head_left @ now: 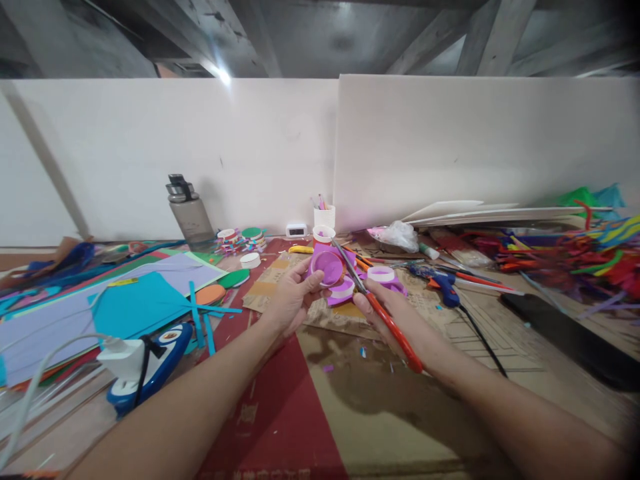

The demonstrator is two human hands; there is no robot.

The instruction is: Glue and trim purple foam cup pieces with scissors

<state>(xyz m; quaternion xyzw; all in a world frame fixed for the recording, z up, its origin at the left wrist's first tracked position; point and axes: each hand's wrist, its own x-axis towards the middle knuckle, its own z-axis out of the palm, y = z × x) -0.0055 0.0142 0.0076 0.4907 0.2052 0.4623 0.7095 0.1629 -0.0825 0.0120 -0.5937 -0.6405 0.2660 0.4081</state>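
White wall panels (pixel 200 147), concrete ceiling (pixel 325 33)

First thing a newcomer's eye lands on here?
Dead centre: the left hand holds a purple foam disc while the right hand works red-handled scissors at its edge. Next, the tangle of coloured pipe cleaners far right, and teal and lilac paper sheets on the left.

Seemingly no legible text anywhere
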